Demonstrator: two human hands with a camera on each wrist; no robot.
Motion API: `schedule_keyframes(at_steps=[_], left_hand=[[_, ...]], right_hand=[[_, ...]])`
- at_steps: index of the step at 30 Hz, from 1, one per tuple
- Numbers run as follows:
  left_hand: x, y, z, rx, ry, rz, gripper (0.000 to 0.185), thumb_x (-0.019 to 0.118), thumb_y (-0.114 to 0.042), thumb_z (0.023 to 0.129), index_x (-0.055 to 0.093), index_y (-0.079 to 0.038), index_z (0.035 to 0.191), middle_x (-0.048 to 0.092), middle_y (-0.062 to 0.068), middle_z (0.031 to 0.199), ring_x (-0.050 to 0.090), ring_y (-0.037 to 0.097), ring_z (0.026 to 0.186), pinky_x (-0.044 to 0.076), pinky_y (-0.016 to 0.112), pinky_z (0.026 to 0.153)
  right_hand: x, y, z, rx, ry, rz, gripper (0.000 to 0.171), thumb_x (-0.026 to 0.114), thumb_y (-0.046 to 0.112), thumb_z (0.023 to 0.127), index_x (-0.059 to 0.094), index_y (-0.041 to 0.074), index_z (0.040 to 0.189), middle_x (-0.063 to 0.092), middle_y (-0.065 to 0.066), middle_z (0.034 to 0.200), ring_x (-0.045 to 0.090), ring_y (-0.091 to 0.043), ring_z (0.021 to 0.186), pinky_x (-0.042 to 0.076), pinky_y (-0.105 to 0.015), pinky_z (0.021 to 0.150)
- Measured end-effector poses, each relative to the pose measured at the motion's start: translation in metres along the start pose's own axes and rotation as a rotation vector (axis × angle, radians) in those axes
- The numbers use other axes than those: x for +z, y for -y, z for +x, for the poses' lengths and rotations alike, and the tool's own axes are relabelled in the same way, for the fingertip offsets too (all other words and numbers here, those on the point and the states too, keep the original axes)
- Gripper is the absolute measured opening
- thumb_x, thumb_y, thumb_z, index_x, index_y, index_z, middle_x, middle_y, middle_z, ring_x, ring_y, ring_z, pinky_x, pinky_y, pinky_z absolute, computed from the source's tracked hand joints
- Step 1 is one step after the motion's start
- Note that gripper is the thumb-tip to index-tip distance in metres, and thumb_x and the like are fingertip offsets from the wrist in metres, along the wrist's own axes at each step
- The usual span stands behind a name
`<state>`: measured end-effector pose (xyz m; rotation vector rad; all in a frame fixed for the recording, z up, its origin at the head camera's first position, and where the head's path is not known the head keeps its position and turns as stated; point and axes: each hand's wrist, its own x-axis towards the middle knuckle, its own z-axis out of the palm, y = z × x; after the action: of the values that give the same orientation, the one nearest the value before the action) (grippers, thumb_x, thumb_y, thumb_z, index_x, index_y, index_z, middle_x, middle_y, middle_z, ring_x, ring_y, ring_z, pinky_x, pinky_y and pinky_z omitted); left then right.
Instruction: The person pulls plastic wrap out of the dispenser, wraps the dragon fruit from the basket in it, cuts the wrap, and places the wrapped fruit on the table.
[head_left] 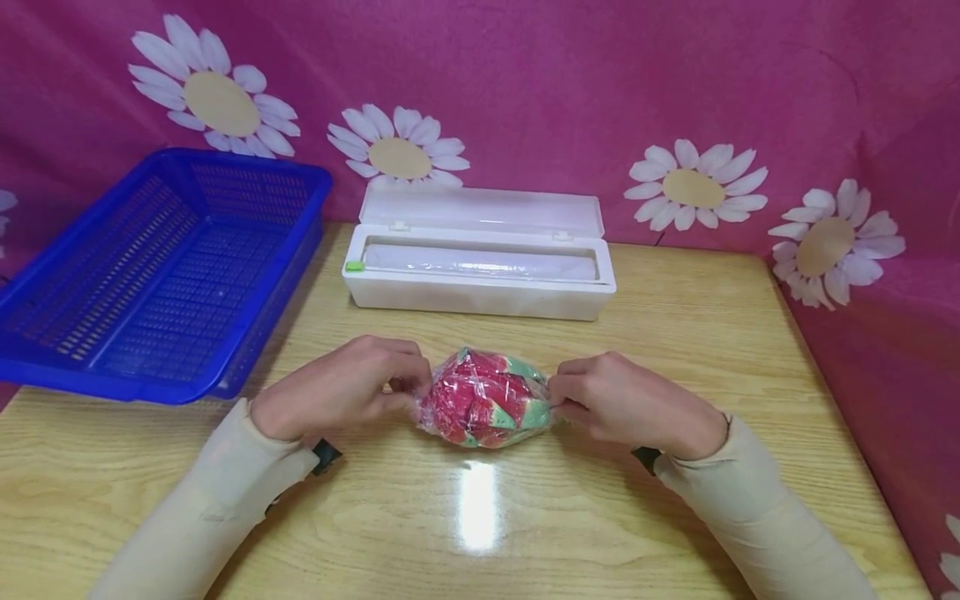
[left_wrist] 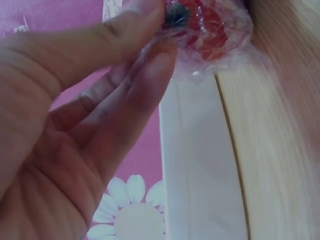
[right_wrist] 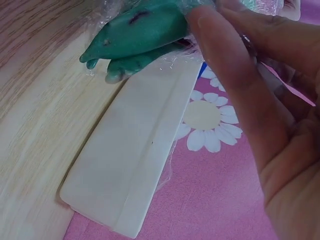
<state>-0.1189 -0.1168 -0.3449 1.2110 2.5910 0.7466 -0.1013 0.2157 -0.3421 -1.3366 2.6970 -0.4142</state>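
A red dragon fruit with green-tipped scales is wrapped in clear cling film, between the two hands over the front middle of the table. At the fruit's left end my left hand pinches the film between thumb and fingers. On the opposite end my right hand pinches the film as well. The left wrist view shows the left thumb and fingertips against the crinkled film, with the fruit partly cut off at the top. Green scales under film appear beside the right fingers in the right wrist view.
Behind the fruit stands a white cling film dispenser, its lid raised and a roll inside, with a green slider at its left end. A blue plastic basket sits at the left. Pink flowered cloth borders the wooden table.
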Motion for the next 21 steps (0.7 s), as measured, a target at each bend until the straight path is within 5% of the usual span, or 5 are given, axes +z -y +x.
schedule_keyframes(at_steps=[6, 13, 21], left_hand=[[-0.0017, -0.0028, -0.0033, -0.02, 0.011, 0.001, 0.014, 0.084, -0.02, 0.085, 0.073, -0.023, 0.093, 0.067, -0.012, 0.092, 0.061, 0.003, 0.086, 0.056, 0.022, 0.079], [-0.0006, -0.0049, -0.0033, -0.024, 0.008, -0.005, 0.024, 0.082, -0.041, 0.087, 0.072, -0.02, 0.094, 0.066, -0.01, 0.091, 0.059, 0.004, 0.083, 0.056, 0.022, 0.076], [0.0001, -0.0033, 0.0002, -0.004, 0.0, -0.015, 0.011, 0.08, -0.028, 0.089, 0.071, -0.022, 0.09, 0.066, -0.011, 0.09, 0.057, 0.004, 0.082, 0.053, 0.022, 0.075]], right_hand=[[-0.0008, 0.0004, 0.0007, 0.033, 0.014, 0.024, 0.01, 0.079, 0.005, 0.089, 0.074, 0.014, 0.088, 0.071, 0.006, 0.083, 0.059, 0.001, 0.072, 0.061, -0.021, 0.071], [-0.0007, -0.0002, -0.0004, 0.067, 0.001, 0.061, 0.009, 0.082, 0.011, 0.088, 0.076, 0.017, 0.094, 0.073, 0.007, 0.087, 0.059, 0.002, 0.074, 0.061, -0.022, 0.072], [-0.0028, 0.0011, -0.0006, 0.069, -0.009, 0.067, 0.012, 0.083, 0.012, 0.088, 0.072, 0.016, 0.093, 0.063, 0.01, 0.076, 0.05, 0.001, 0.066, 0.05, -0.015, 0.061]])
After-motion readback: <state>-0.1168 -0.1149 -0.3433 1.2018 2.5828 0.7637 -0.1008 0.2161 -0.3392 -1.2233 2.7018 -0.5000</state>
